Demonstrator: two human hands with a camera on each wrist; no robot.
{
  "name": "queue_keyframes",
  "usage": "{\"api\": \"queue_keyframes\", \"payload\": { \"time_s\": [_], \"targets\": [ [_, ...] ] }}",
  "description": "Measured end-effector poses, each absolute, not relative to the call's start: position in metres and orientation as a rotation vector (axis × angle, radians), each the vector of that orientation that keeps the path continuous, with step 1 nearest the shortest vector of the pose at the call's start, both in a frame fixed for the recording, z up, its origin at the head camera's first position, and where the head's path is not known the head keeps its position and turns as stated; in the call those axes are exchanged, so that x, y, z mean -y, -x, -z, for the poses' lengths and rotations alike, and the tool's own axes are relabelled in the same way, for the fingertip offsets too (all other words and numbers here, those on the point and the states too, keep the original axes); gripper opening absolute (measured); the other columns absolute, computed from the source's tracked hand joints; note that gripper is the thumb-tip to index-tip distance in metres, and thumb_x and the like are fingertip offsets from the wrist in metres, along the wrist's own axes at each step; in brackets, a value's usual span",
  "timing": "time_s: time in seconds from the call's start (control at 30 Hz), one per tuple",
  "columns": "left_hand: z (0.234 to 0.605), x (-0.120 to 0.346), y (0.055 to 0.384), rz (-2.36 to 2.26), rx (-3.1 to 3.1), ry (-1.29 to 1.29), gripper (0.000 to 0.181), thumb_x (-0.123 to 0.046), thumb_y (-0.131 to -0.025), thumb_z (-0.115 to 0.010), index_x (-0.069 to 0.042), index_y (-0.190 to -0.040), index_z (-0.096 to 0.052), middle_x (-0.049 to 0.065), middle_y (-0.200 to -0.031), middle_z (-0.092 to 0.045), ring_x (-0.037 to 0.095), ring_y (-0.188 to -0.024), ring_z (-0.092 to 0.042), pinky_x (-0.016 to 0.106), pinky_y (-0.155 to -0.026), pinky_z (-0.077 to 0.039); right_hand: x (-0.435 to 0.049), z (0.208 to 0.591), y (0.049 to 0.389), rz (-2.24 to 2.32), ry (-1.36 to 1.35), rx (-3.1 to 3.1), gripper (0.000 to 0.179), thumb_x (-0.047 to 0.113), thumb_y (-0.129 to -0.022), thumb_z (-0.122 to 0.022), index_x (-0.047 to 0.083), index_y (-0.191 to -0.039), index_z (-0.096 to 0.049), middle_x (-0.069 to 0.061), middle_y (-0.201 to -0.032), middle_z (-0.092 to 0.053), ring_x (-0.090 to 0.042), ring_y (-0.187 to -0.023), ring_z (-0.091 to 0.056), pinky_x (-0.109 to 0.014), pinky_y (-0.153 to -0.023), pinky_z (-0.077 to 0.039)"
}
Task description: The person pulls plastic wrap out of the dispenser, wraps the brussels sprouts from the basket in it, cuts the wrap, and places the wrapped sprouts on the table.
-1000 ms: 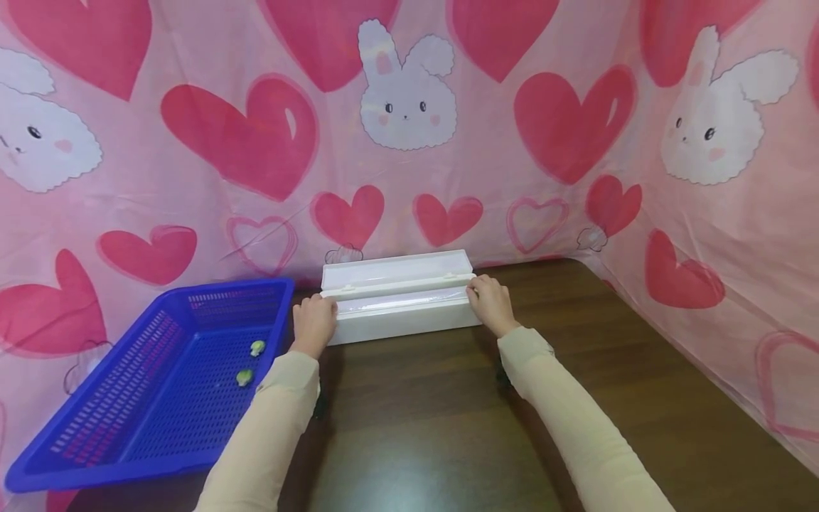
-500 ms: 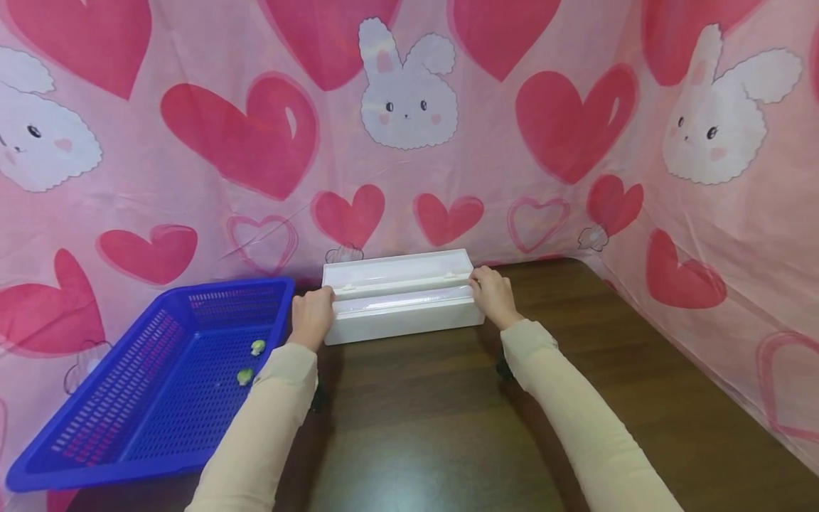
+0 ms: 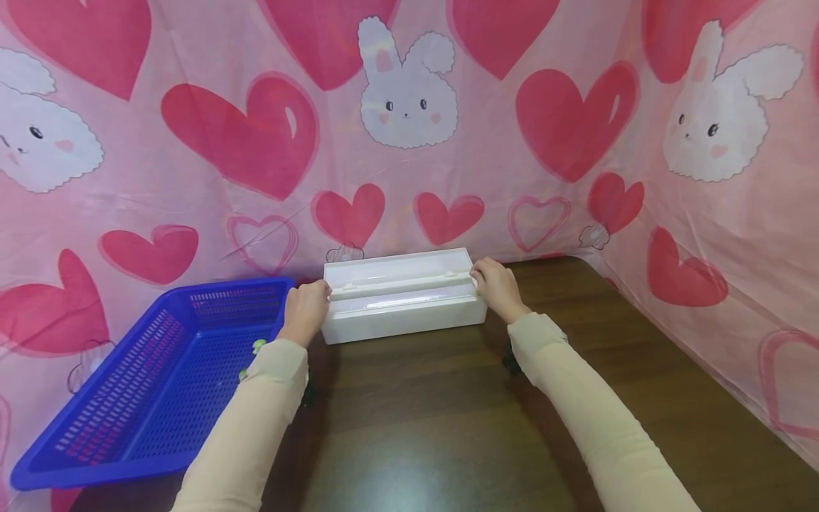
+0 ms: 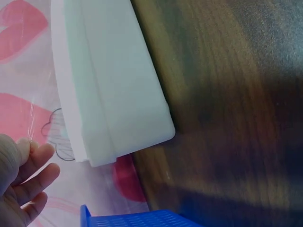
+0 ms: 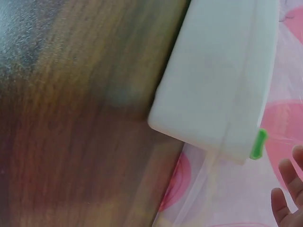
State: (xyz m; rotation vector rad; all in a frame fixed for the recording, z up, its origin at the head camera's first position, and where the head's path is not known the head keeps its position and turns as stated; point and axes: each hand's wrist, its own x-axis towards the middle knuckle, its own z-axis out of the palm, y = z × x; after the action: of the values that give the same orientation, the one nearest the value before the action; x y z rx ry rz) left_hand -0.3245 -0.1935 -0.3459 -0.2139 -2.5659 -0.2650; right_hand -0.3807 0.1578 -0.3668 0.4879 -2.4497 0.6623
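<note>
A long white cling film dispenser (image 3: 406,323), its lid (image 3: 397,269) tilted back, stands at the back of the table. By its left end, my left hand (image 3: 306,311) pinches the edge of clear cling film (image 4: 32,118) between thumb and forefinger; the other fingers are loosely bent in the left wrist view. My right hand (image 3: 499,288) is at the opposite end, thumb and forefinger drawn together at the film's other corner. Only some of its fingers show in the right wrist view, near a green tab (image 5: 259,144) on the dispenser.
A blue plastic basket (image 3: 153,466) stands on the left, holding two small green-and-white pieces (image 3: 259,345) partly behind the left sleeve. The brown wooden table (image 3: 409,412) stretches in front. A pink cloth with hearts and rabbits (image 3: 409,171) hangs behind and at the right.
Both hands have risen a little, the left also shifting left and the right slightly right. The left sleeve now covers more of the pieces in the basket.
</note>
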Motion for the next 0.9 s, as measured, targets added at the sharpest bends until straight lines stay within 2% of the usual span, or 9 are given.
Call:
{"api": "queue_keyframes", "payload": {
  "time_s": [0.2,0.4,0.57,0.7,0.9],
  "targets": [
    [0.340,0.197,0.320,0.271,2.529,0.246,0.005,-0.004,-0.081,-0.062,0.000,-0.079,-0.065,0.017,-0.073,-0.065,0.040,-0.064,-0.059,0.050,-0.060,-0.043,-0.159,0.360,0.379,-0.754,-0.502,2.409,0.007,0.007,-0.089,-0.059,0.001,-0.085,-0.061,-0.011,-0.085,-0.058,-0.029,-0.082,-0.056,-0.045,-0.076,-0.042],
    [0.333,0.199,0.315,0.359,2.551,0.205,0.007,-0.007,-0.085,-0.059,-0.002,-0.083,-0.064,0.015,-0.073,-0.066,0.039,-0.067,-0.061,0.051,-0.058,-0.045,-0.160,0.354,0.377,-0.847,-0.507,2.379,0.007,0.005,-0.089,-0.058,0.000,-0.084,-0.060,-0.011,-0.084,-0.057,-0.027,-0.077,-0.053,-0.042,-0.072,-0.042],
    [0.327,0.200,0.311,0.412,2.537,0.229,0.012,-0.009,-0.090,-0.055,-0.001,-0.085,-0.063,0.015,-0.075,-0.065,0.039,-0.070,-0.061,0.052,-0.062,-0.045,-0.161,0.348,0.375,-0.882,-0.516,2.358,0.008,0.004,-0.089,-0.058,-0.001,-0.084,-0.060,-0.013,-0.083,-0.059,-0.028,-0.075,-0.054,-0.042,-0.071,-0.042],
    [0.323,0.202,0.308,0.430,2.504,0.262,0.013,-0.009,-0.090,-0.055,0.000,-0.087,-0.063,0.018,-0.079,-0.065,0.041,-0.073,-0.060,0.053,-0.064,-0.044,-0.162,0.344,0.372,-0.899,-0.518,2.331,0.007,0.004,-0.089,-0.058,0.000,-0.084,-0.061,-0.014,-0.080,-0.062,-0.027,-0.070,-0.054,-0.042,-0.067,-0.042],
    [0.318,0.205,0.307,0.460,2.469,0.278,0.014,-0.011,-0.091,-0.055,-0.001,-0.087,-0.063,0.016,-0.076,-0.064,0.040,-0.073,-0.060,0.053,-0.065,-0.044,-0.164,0.337,0.369,-0.945,-0.507,2.334,0.009,0.006,-0.091,-0.056,0.000,-0.087,-0.061,-0.016,-0.082,-0.063,-0.025,-0.067,-0.051,-0.039,-0.064,-0.041]
  ]
}}
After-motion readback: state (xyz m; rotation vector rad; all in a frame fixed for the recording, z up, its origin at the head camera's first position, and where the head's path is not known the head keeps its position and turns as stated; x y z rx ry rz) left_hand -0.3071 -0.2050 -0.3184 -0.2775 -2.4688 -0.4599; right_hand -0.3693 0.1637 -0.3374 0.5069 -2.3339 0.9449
